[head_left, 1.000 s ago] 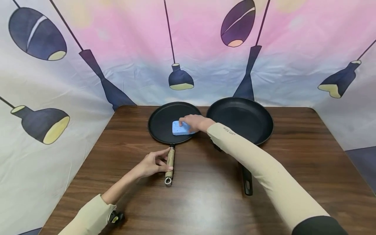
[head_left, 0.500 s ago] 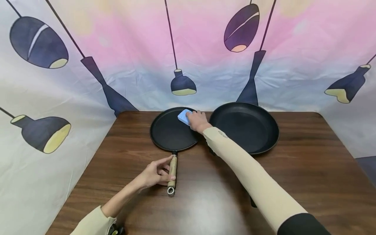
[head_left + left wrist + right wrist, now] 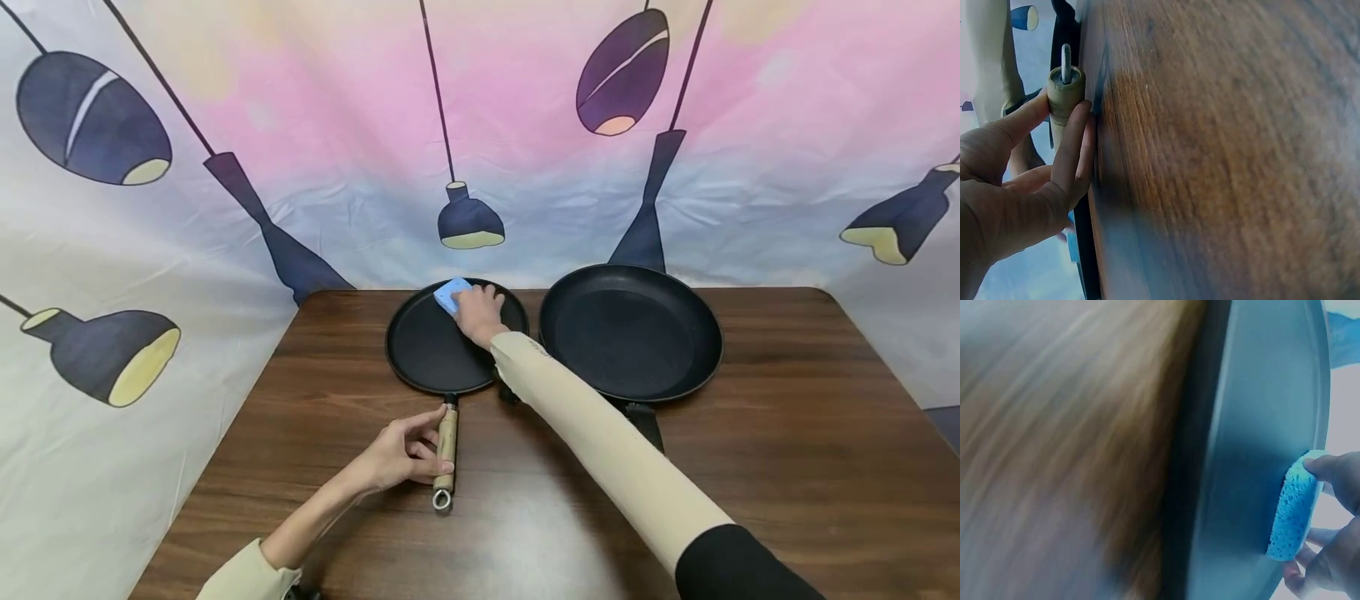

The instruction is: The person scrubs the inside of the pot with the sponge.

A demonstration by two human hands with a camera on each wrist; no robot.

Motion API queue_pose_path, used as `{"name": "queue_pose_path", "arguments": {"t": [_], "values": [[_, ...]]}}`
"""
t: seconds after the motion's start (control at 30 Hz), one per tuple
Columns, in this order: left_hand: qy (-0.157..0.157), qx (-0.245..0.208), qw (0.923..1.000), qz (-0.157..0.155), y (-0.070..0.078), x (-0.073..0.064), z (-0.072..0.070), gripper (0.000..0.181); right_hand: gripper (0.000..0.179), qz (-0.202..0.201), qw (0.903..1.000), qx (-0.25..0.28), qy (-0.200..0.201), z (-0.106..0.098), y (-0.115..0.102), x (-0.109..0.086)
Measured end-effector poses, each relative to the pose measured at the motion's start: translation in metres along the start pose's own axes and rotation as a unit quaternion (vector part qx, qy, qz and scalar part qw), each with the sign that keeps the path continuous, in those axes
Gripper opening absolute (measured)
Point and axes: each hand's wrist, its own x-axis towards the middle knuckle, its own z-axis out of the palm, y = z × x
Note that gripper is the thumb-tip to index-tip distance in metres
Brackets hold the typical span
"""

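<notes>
A flat black pan (image 3: 431,350) with a low rim lies on the wooden table (image 3: 810,417). Its wooden handle (image 3: 447,442), tipped with a metal ring, points toward me. My left hand (image 3: 401,452) grips that handle from the left; in the left wrist view thumb and fingers pinch both sides of the wood (image 3: 1065,100). At the pan's far side, my right hand (image 3: 480,313) holds a light blue sponge (image 3: 452,293) against the cooking surface. In the right wrist view the porous sponge (image 3: 1293,509) sits flat on the pan near its rim, gripped along its edges.
A larger, deeper black frying pan (image 3: 630,333) stands right beside the flat one, its black handle (image 3: 643,423) partly hidden under my right sleeve (image 3: 600,433). A printed cloth (image 3: 360,125) with lamp drawings hangs along the table's back edge.
The sponge in my right hand has gone from the flat pan's near right area up to its far right, then leftward along the far rim. My left hand keeps its hold on the handle.
</notes>
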Motion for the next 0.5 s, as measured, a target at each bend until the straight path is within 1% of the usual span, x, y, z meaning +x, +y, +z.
{"name": "queue_pose_path", "arguments": {"t": [0.1, 0.17, 0.27, 0.37, 0.5], "values": [[-0.007, -0.007, 0.9999, -0.005, 0.000, 0.000, 0.003, 0.091, 0.044, -0.003, 0.9999, 0.008, -0.010, 0.006, -0.006, -0.001], [-0.007, -0.008, 0.9999, -0.005, 0.000, 0.000, 0.004, 0.091, 0.046, -0.012, 0.9997, -0.013, -0.015, 0.009, -0.007, -0.002], [-0.005, -0.011, 0.9999, -0.005, 0.000, 0.000, 0.005, 0.090, 0.052, -0.035, 0.9968, -0.059, -0.041, 0.009, -0.004, -0.004], [-0.005, -0.012, 0.9999, -0.005, -0.001, 0.001, 0.004, 0.091, 0.055, -0.079, 0.9896, -0.091, -0.078, 0.008, -0.001, -0.007], [-0.007, -0.011, 0.9999, -0.010, -0.001, 0.003, 0.000, 0.091, 0.054, -0.153, 0.9782, -0.085, -0.112, 0.004, -0.002, -0.011]]}}
